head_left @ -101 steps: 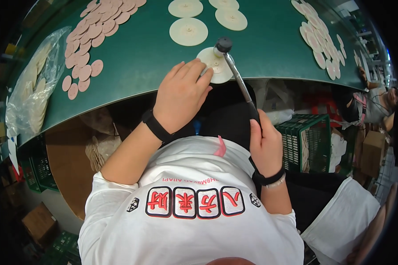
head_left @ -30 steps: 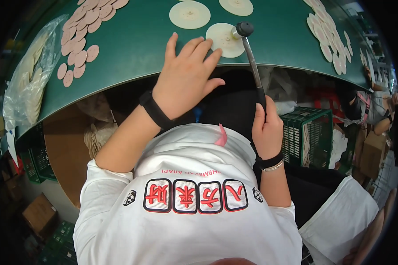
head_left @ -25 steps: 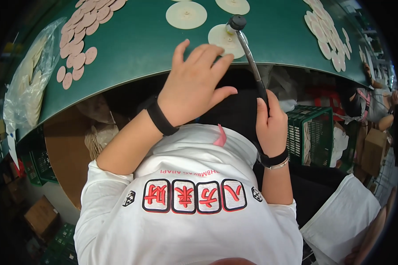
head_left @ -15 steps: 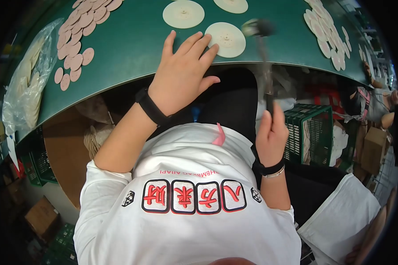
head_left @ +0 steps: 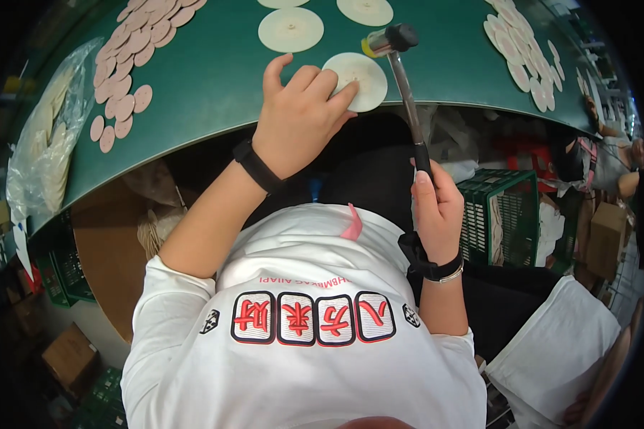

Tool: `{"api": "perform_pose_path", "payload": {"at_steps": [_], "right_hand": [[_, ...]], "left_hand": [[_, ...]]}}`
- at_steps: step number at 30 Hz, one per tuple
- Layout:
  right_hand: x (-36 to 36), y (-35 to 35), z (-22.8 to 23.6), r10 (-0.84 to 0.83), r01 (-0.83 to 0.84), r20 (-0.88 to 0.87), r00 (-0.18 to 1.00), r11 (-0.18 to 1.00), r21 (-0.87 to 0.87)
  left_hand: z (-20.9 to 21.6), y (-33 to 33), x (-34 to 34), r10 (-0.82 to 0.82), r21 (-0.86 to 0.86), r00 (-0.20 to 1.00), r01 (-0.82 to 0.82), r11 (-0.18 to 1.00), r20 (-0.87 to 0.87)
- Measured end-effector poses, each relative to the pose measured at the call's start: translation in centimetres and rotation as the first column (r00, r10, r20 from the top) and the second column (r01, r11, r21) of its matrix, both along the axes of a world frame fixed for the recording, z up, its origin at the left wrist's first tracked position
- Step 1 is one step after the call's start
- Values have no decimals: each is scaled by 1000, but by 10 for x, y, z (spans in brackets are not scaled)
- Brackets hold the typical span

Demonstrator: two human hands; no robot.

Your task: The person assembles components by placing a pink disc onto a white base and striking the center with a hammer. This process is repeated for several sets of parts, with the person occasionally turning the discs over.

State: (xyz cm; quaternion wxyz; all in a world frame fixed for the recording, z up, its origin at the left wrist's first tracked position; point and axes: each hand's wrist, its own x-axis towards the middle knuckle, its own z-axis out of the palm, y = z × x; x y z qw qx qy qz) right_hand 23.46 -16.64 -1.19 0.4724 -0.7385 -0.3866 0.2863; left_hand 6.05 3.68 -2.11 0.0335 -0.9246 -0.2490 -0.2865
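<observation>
Round cream disc (head_left: 371, 84) lies on the smooth green tabletop (head_left: 200, 86). Left hand (head_left: 300, 118): fingers bent at the disc's left rim; pinch cannot be confirmed. Right hand (head_left: 440, 211): wrapped around metal-shafted hammer (head_left: 406, 89), right of disc.

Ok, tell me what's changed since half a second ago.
The left hand has curled its spread fingers; the index finger now reaches over the cream disc, which has shifted slightly toward the person. The hammer has swung left, its head now near the disc's far-right edge. The right hand still grips the hammer; the pink discs stay as they were.
</observation>
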Motion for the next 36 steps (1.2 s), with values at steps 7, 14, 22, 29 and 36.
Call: {"api": "perform_pose_path", "payload": {"at_steps": [7, 14, 22, 29, 36], "right_hand": [[-5, 26, 11, 41, -29, -56, 998, 979, 202], [-13, 52, 37, 86, 61, -534, 841, 966, 252], [-11, 51, 28, 47, 93, -580, 814, 973, 210], [-10, 51, 23, 30, 97, -579, 815, 978, 187], [-10, 49, 27, 4, 94, -567, 824, 985, 144]], "left_hand": [[26, -5, -10, 26, -412, 857, 220, 884, 515], [25, -31, -14, 469, -820, 738, 570, -50, 485], [21, -31, -11, 476, -714, 773, 605, -353, 419], [23, -32, -7, 358, -780, 829, 540, -315, 429], [18, -29, -3, 338, -768, 853, 512, -385, 398]]}}
